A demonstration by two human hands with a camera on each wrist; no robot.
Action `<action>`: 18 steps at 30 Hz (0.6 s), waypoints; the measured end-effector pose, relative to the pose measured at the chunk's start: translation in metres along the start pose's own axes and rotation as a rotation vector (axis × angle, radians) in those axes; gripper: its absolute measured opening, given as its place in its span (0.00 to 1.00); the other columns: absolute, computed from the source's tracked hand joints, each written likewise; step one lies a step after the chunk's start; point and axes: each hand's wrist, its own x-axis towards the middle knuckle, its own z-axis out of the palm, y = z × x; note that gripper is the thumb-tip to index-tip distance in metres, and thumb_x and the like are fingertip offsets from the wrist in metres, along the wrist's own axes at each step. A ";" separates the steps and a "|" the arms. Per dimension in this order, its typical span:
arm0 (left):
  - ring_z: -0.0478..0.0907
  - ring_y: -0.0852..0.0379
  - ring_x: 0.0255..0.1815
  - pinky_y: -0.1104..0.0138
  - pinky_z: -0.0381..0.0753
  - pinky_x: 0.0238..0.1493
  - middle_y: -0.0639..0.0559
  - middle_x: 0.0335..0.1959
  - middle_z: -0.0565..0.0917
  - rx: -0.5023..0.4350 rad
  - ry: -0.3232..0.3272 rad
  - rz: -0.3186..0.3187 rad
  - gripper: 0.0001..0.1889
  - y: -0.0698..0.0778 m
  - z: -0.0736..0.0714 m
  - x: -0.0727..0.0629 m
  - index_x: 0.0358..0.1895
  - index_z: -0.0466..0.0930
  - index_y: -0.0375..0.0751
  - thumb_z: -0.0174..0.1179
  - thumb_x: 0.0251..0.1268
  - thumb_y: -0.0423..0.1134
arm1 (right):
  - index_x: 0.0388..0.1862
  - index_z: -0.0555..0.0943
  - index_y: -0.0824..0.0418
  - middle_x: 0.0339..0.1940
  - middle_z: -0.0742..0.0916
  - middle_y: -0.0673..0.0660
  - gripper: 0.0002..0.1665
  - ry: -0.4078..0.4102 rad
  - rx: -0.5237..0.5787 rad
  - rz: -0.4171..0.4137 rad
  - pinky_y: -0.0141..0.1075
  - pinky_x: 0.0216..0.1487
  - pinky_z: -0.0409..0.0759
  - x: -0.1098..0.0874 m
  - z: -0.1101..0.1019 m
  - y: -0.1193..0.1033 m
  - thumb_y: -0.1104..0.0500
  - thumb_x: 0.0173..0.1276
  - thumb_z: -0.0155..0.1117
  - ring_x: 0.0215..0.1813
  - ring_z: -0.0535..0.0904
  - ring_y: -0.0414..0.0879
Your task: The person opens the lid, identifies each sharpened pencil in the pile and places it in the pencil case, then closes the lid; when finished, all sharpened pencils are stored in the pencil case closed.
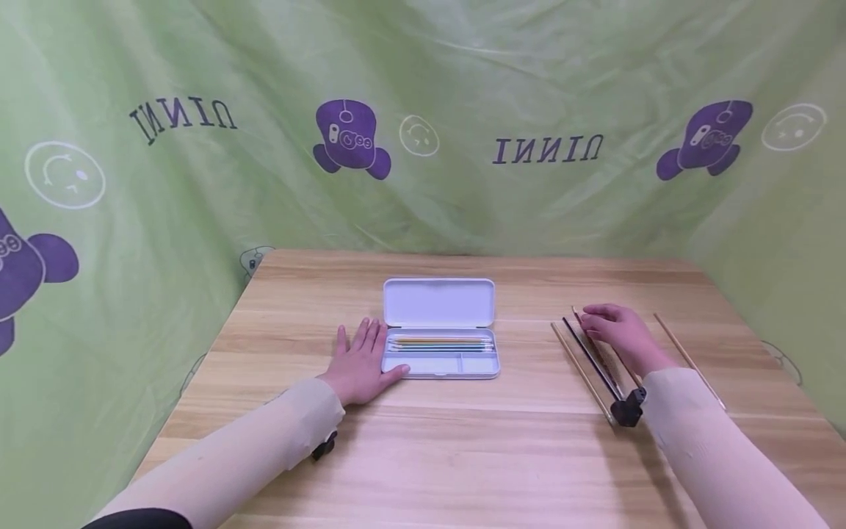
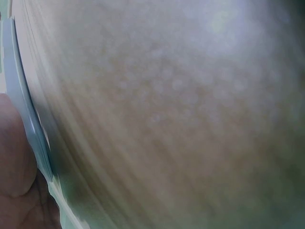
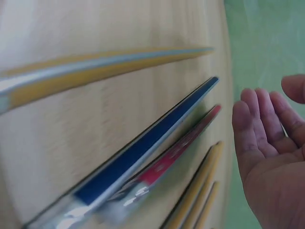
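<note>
An open white pencil case (image 1: 439, 365) lies on the table, its lid raised at the back and several pencils (image 1: 439, 344) in its long compartment. My left hand (image 1: 360, 367) rests flat with spread fingers along the case's left side, the thumb at its front corner. In the left wrist view, the case's edge (image 2: 19, 81) runs beside the hand. Over on the right, several loose pencils lie lengthwise, among them a blue one (image 3: 147, 143), a red one (image 3: 174, 150) and a yellow striped one (image 3: 109, 69). My right hand (image 1: 621, 334) is above them, fingers loosely bent, holding nothing.
The wooden table (image 1: 449, 455) reaches back to a green printed curtain (image 1: 463, 206), which also hangs at both sides. A single pencil (image 1: 689, 361) lies to the right of my right hand. Small black wrist cameras (image 1: 628, 408) sit under both cuffs.
</note>
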 end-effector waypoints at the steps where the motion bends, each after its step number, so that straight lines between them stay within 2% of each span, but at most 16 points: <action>1: 0.30 0.39 0.84 0.37 0.22 0.75 0.36 0.84 0.40 -0.003 -0.001 0.000 0.53 0.000 0.000 0.000 0.84 0.38 0.32 0.38 0.75 0.74 | 0.72 0.60 0.86 0.65 0.74 0.80 0.33 0.013 0.007 0.007 0.28 0.53 0.81 -0.001 -0.001 0.003 0.61 0.83 0.53 0.46 0.81 0.30; 7: 0.31 0.40 0.84 0.37 0.22 0.75 0.36 0.84 0.41 -0.012 -0.004 -0.004 0.53 -0.001 0.000 -0.001 0.84 0.37 0.33 0.39 0.75 0.73 | 0.75 0.60 0.82 0.72 0.68 0.81 0.32 0.088 0.005 0.079 0.24 0.51 0.80 -0.007 -0.002 0.015 0.61 0.83 0.52 0.44 0.78 0.27; 12: 0.32 0.39 0.84 0.36 0.23 0.75 0.35 0.84 0.42 -0.014 0.002 0.003 0.53 -0.002 0.001 0.000 0.84 0.38 0.32 0.39 0.75 0.73 | 0.74 0.63 0.79 0.71 0.72 0.78 0.33 0.106 -0.075 0.132 0.22 0.48 0.78 -0.011 -0.001 0.020 0.58 0.82 0.55 0.43 0.77 0.26; 15: 0.32 0.39 0.84 0.37 0.23 0.75 0.35 0.84 0.43 -0.009 0.002 0.004 0.53 -0.002 0.002 0.001 0.84 0.38 0.32 0.39 0.75 0.74 | 0.73 0.66 0.79 0.69 0.75 0.77 0.33 0.122 -0.142 0.131 0.22 0.48 0.77 -0.012 -0.001 0.024 0.56 0.82 0.56 0.47 0.80 0.33; 18: 0.32 0.39 0.84 0.36 0.23 0.75 0.35 0.84 0.43 -0.010 -0.002 0.006 0.54 -0.002 0.002 0.001 0.84 0.38 0.32 0.39 0.75 0.74 | 0.72 0.67 0.79 0.67 0.77 0.77 0.32 0.136 -0.195 0.117 0.23 0.48 0.76 -0.011 0.000 0.028 0.56 0.81 0.56 0.55 0.82 0.48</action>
